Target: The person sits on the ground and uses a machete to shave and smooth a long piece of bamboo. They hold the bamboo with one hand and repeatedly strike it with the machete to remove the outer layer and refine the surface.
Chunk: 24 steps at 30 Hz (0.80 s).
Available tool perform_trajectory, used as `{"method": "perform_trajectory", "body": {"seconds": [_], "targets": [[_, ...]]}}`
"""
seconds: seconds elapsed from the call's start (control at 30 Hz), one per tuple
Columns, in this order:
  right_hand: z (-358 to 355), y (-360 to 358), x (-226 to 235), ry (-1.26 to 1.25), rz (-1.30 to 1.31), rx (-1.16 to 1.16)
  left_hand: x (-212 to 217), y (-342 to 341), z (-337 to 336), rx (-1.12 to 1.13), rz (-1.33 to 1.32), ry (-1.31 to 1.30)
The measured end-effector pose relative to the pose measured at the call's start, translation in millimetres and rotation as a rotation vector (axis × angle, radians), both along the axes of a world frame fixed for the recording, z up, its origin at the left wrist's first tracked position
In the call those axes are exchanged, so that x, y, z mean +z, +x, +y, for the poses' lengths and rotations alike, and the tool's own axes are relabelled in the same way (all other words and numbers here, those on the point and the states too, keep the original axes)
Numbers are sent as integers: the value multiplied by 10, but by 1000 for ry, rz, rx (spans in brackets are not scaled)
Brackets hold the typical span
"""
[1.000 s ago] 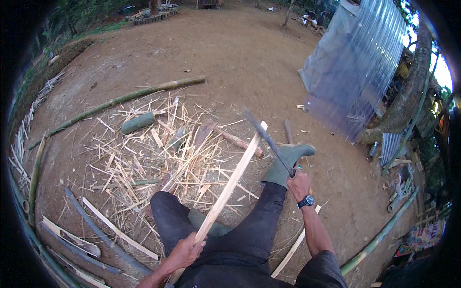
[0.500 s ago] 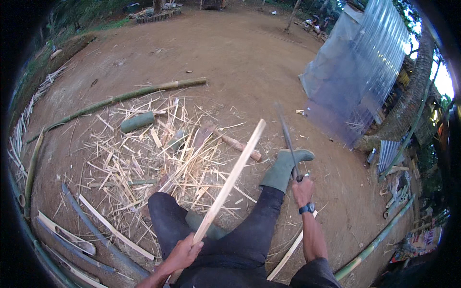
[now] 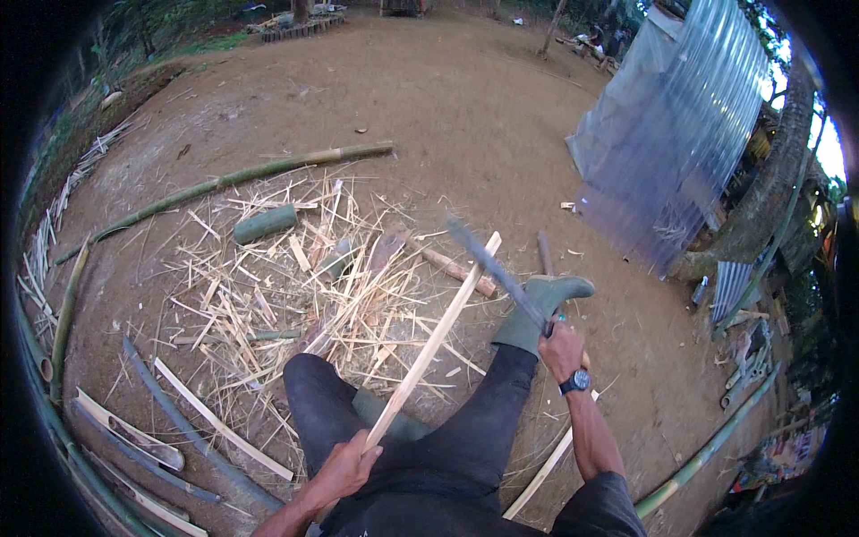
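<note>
Near the bottom middle, my left hand point(image 3: 347, 467) is closed round the lower end of a long pale bamboo strip point(image 3: 431, 345). The strip slants up and away to the right above my legs. To its right, my right hand point(image 3: 563, 351) grips the handle of a machete point(image 3: 510, 285). Its dark blade points up and to the left, crossing the strip near the far end; whether the edge touches it I cannot tell. A green rubber boot point(image 3: 519, 331) is on my outstretched right leg, beneath the blade and the hand.
Pale shavings point(image 3: 358, 295) litter the dirt ahead, with a short green bamboo piece point(image 3: 266, 224) among them. A long bamboo pole point(image 3: 242, 182) lies beyond. Split bamboo lengths point(image 3: 219, 419) lie at left, another pole point(image 3: 707, 443) at right. Corrugated sheeting point(image 3: 671, 125) stands far right.
The machete blade has swung left, from upright beside the strip to lying across its far end. The strip has tipped slightly lower. My left hand keeps its hold.
</note>
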State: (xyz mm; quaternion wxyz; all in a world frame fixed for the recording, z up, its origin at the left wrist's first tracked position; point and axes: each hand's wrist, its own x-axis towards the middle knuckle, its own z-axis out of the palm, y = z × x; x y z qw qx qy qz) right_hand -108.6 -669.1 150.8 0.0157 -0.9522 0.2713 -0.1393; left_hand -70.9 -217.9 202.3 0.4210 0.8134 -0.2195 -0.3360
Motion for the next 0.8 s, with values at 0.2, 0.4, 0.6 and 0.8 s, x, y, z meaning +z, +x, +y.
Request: {"method": "perform_trajectory", "body": {"seconds": [0.2, 0.4, 0.6, 0.8], "targets": [[70, -78, -59, -52, 1, 12, 126, 5, 6, -9, 15, 8], [-199, 25, 85, 119, -211, -275, 105, -14, -2, 40, -17, -79], [648, -425, -54, 37, -53, 291, -51, 173, -179, 62, -138, -104], [394, -189, -66, -146, 52, 334, -11, 129, -97, 65, -133, -69]]}}
